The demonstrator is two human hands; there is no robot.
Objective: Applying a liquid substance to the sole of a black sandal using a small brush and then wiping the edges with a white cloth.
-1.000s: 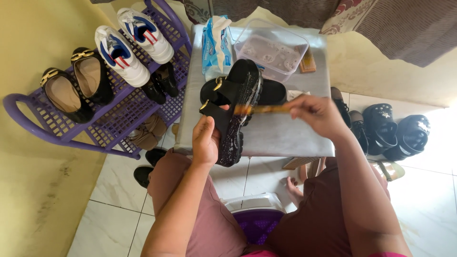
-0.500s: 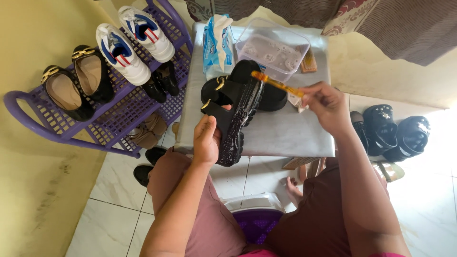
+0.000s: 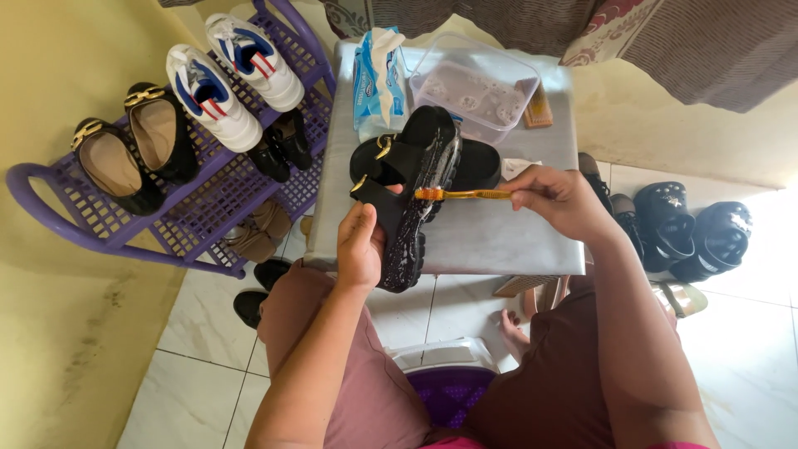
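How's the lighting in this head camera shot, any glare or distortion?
Head view: bright sunlight overexposes the white floor tiles at right; the wet sole of the black sandal glints; the purple plastic shoe rack bows from wide-angle distortion; the left hand and right hand are sharp.

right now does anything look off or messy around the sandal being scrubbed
Mostly tidy. The sandal in the left hand is turned on edge, its sole wet and soapy where the toothbrush in the right hand meets it. The wipes pack on the table gapes open.
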